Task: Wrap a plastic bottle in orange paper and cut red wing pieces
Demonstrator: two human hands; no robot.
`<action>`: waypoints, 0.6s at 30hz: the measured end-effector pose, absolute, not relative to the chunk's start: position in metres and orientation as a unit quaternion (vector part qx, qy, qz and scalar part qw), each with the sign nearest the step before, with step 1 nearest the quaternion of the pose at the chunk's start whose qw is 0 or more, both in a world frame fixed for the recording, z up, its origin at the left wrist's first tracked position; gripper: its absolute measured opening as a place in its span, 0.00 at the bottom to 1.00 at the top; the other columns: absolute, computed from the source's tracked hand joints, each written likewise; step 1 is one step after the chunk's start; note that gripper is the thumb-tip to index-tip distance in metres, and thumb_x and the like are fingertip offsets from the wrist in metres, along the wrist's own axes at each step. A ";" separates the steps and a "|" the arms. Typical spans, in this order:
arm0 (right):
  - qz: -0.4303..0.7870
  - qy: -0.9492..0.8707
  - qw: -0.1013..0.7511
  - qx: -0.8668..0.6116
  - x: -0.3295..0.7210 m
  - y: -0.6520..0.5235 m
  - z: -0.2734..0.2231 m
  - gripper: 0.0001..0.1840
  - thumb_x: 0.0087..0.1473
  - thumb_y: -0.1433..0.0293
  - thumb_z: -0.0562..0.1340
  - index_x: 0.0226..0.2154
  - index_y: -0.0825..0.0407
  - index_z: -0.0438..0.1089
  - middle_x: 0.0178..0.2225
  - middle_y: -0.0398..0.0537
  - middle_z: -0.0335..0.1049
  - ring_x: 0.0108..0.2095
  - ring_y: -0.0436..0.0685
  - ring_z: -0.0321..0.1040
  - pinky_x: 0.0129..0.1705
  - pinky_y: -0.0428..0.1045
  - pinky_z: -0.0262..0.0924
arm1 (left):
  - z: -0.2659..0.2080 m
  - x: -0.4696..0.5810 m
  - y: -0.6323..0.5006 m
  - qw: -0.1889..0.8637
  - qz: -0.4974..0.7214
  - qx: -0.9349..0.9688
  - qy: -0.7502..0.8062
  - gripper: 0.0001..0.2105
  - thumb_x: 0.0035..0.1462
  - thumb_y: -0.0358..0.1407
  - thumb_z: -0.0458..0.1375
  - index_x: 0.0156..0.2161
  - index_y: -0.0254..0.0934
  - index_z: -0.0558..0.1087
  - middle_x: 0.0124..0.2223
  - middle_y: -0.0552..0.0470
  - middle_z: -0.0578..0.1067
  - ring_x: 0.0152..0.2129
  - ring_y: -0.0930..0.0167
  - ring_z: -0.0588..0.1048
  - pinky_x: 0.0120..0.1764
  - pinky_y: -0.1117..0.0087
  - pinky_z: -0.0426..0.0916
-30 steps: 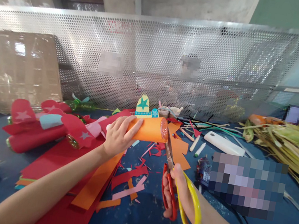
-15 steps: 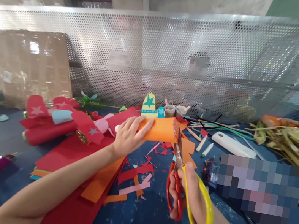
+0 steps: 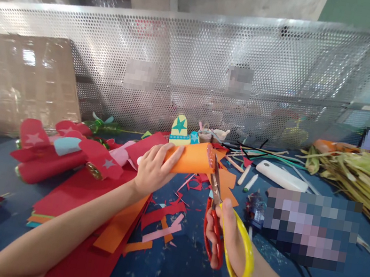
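So the step in hand looks like trimming the end of an orange tube (image 3: 192, 159), and I'd say the grip's the main thing to get right. The left hand (image 3: 155, 169) is curled over the tube's body, fingers nearly closed round it, well back from the rim, which is where I'd want it. The right hand (image 3: 234, 235) has its fingers in the red loop of the scissors (image 3: 216, 189) and its thumb at the yellow one; the loops stand apart, so the blades are probably parted a bit, but I can't tell how much. They're up against the tube's open end, which is held over the middle of the desk (image 3: 176, 270), towards the far edge. My tip: small snips, roll the tube with the left hand instead of twisting the scissor wrist, and don't squeeze, since a thin wall would likely buckle and give a wavy cut. Material-wise, the tube's wrapped in smooth matte orange paper, while the end is shiny and wrinkly, maybe plastic. Left of it sits a red plane (image 3: 55, 161), rounded wings and glittery stars, next to flat red sheets (image 3: 78, 258) running towards the near edge. Thin curly scraps (image 3: 162, 218) litter the middle. Papery, ribbed husks (image 3: 360, 179) are heaped by the far right corner, and a perforated metal screen (image 3: 193, 49) stands along the far edge.
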State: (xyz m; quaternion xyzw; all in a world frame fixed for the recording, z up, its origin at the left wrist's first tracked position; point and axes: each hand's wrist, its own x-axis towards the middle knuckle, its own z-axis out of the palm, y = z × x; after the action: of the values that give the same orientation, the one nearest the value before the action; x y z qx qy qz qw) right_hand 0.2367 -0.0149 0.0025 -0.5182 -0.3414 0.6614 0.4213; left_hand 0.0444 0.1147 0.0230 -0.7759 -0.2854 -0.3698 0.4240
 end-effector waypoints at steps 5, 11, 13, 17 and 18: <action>0.655 -0.356 0.424 -0.515 0.238 -0.019 0.006 0.31 0.49 0.37 0.51 0.23 0.48 0.56 0.13 0.32 0.49 0.08 0.44 0.52 0.08 0.40 0.51 | 0.023 0.046 0.115 0.425 -0.375 -0.773 -0.286 0.25 0.58 0.41 0.57 0.59 0.35 0.62 0.44 0.40 0.75 0.38 0.60 0.74 0.42 0.64 0.66; 0.648 -0.369 0.423 -0.514 0.236 -0.021 0.005 0.31 0.51 0.37 0.48 0.26 0.48 0.56 0.14 0.32 0.51 0.08 0.44 0.53 0.08 0.40 0.49 | 0.021 0.046 0.116 0.423 -0.376 -0.771 -0.292 0.26 0.58 0.41 0.57 0.60 0.37 0.61 0.45 0.41 0.75 0.38 0.61 0.74 0.42 0.64 0.66; 0.646 -0.368 0.423 -0.518 0.235 -0.019 0.003 0.31 0.52 0.37 0.46 0.26 0.48 0.55 0.14 0.32 0.51 0.07 0.44 0.52 0.08 0.39 0.49 | 0.021 0.046 0.116 0.424 -0.377 -0.771 -0.290 0.26 0.58 0.41 0.58 0.60 0.36 0.62 0.45 0.41 0.75 0.38 0.60 0.74 0.41 0.64 0.66; 0.645 -0.365 0.420 -0.524 0.233 -0.015 -0.001 0.33 0.52 0.36 0.43 0.26 0.48 0.55 0.13 0.33 0.52 0.07 0.44 0.52 0.09 0.41 0.52 | 0.022 0.046 0.115 0.423 -0.376 -0.771 -0.290 0.25 0.57 0.41 0.58 0.58 0.35 0.63 0.45 0.40 0.75 0.38 0.60 0.74 0.41 0.65 0.66; 0.645 -0.366 0.419 -0.525 0.233 -0.015 -0.002 0.33 0.51 0.35 0.43 0.25 0.48 0.54 0.13 0.33 0.52 0.08 0.45 0.52 0.10 0.41 0.53 | 0.022 0.047 0.115 0.423 -0.376 -0.771 -0.291 0.25 0.58 0.41 0.58 0.58 0.35 0.63 0.45 0.40 0.75 0.38 0.60 0.74 0.41 0.65 0.66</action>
State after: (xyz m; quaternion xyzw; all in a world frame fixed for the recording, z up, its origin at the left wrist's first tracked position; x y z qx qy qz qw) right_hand 0.2326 -0.0145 -0.0023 -0.5251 -0.3655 0.6445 0.4186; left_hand 0.0465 0.1153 0.0217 -0.7714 -0.2913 -0.3762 0.4226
